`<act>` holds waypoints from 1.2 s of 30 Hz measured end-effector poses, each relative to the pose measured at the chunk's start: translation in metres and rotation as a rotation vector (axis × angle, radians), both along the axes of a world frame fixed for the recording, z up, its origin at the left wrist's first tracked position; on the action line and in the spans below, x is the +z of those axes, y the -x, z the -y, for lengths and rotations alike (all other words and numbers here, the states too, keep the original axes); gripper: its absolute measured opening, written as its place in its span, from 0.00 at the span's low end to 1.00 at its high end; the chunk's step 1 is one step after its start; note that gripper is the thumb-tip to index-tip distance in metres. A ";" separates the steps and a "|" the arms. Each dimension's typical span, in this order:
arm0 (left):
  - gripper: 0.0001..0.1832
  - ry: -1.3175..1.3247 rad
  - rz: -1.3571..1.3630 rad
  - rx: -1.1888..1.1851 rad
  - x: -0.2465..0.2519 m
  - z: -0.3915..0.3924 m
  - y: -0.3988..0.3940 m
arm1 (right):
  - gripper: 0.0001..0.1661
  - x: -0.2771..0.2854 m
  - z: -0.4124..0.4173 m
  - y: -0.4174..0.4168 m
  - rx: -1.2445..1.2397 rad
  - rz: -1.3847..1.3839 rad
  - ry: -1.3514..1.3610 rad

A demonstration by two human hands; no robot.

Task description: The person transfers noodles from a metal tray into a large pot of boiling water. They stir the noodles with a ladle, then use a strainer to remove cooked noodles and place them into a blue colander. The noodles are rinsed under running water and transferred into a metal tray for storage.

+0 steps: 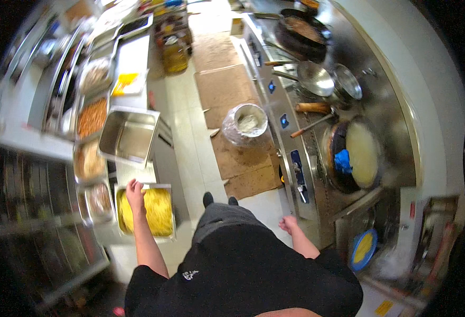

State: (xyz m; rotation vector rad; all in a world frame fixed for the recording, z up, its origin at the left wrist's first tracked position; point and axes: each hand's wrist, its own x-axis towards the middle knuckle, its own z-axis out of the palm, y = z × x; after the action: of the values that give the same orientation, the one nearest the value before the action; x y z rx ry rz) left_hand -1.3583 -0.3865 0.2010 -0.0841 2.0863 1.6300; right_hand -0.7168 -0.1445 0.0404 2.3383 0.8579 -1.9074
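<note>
My left hand (135,193) hovers over the left side of a steel pan filled with shredded yellow food (155,214), possibly potato. Its fingers are apart and loosely bent, with nothing in them. Beyond that pan stands a deep, bare-bottomed steel food pan (131,136) on the left counter. My right hand (288,224) hangs by my right side, close to the front of the stove. Its fingers look curled, and I see no object in them.
A large wok (337,174) with pale liquid and a blue cloth (342,161) sits on the stove (274,103). A plastic-lined bucket (242,125) stands on floor cardboard (252,178). Several food pans line the left counter. A blue-rimmed basin (364,249) is at lower right.
</note>
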 end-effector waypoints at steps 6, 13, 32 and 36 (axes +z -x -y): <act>0.38 0.053 0.080 0.383 -0.061 -0.055 0.095 | 0.10 0.033 0.142 -0.005 -0.223 0.212 0.180; 0.21 0.116 0.214 0.596 -0.114 -0.075 0.154 | 0.08 0.060 0.194 0.035 -0.167 0.090 0.030; 0.03 0.149 0.117 0.729 -0.096 -0.108 0.128 | 0.12 0.056 0.259 -0.007 -0.481 0.206 -0.152; 0.04 0.163 0.038 0.460 -0.070 -0.121 0.050 | 0.13 0.026 0.299 -0.061 -0.291 0.529 -0.266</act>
State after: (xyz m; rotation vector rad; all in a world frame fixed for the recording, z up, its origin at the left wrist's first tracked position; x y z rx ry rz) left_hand -1.4087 -0.2653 0.1307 -0.6881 2.2823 1.6794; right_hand -0.6556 -0.4433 0.0663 3.0553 0.7814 -1.1717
